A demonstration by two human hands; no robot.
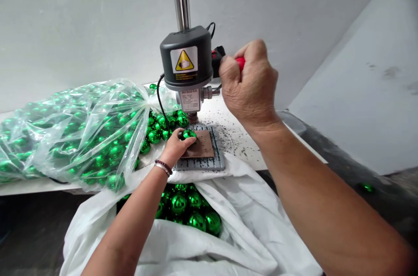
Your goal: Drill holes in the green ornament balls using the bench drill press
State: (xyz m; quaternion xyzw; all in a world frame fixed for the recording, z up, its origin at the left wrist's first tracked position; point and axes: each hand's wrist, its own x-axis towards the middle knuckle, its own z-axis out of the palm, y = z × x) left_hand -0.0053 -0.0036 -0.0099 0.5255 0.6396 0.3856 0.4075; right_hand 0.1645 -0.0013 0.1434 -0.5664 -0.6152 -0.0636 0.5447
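Between the thumb and fingers of my left hand (pixel 176 146) is a shiny green ball (pixel 189 135), held on a brown board (pixel 205 145) on the base of a small bench drill (pixel 187 59). The drill's chuck (pixel 192 118) sits just above the ball; whether the bit touches it I cannot tell. My right hand (pixel 251 82) is closed around the red-tipped lever (pixel 241 63) on the drill's right side. More green balls (pixel 154 136) lie loose just left of the drill base.
A clear plastic bag (pixel 75 132) full of green balls lies on the white table (pixel 250 149). Dark shavings speckle the tabletop. Below the table edge, a white cloth sack (pixel 241 223) holds more green balls. One ball (pixel 367 187) rests on the floor at right.
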